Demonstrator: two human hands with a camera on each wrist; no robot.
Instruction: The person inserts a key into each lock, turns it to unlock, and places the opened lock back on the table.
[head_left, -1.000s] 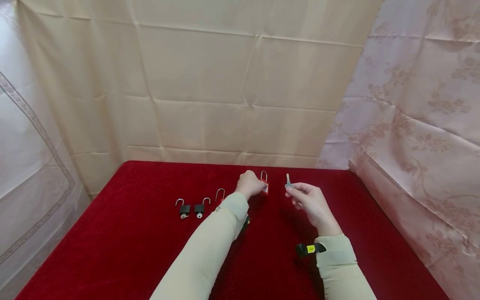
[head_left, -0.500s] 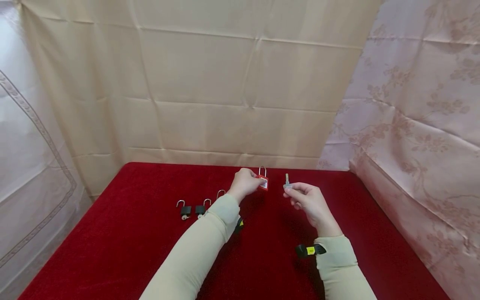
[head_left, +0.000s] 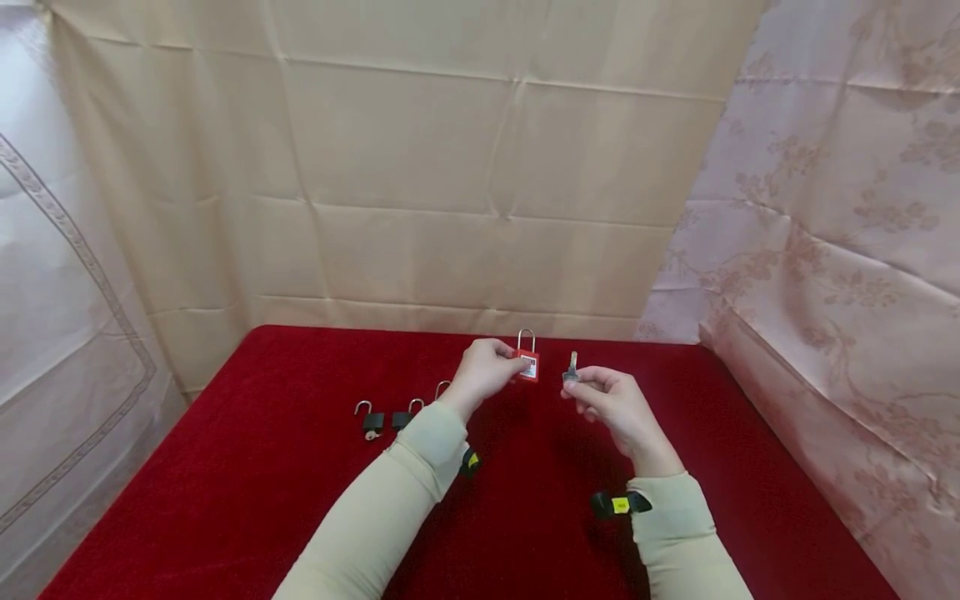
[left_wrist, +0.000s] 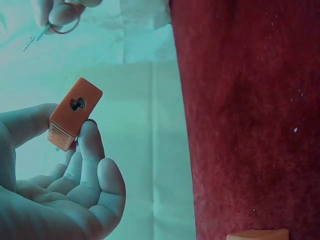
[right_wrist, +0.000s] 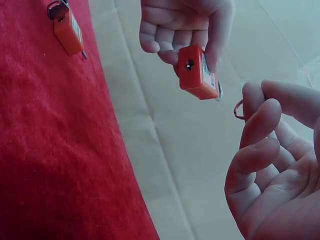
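Observation:
My left hand [head_left: 483,372] pinches a red padlock [head_left: 528,367] between thumb and fingers, above the far part of the table. Its shackle points up and its white label faces me. In the left wrist view, the keyhole in the padlock's underside [left_wrist: 64,112] shows nothing inserted. Just to the right, my right hand [head_left: 618,408] pinches a key [head_left: 573,363] by its head, blade up. A thin red ring [right_wrist: 239,111] pokes out between the right fingertips, whose hold hides most of the key in the right wrist view. Key and padlock are apart.
Two black padlocks [head_left: 373,422] with raised shackles and keys in them lie left on the red-covered table [head_left: 225,483]. Beside them, another red padlock [right_wrist: 68,34] is partly hidden by my left arm in the head view. Cloth curtains [head_left: 405,167] hang behind the table.
My left hand has shifted a little left, lifting the red padlock slightly and turning its label more toward me. The key in my right hand has dipped slightly and moved a little left.

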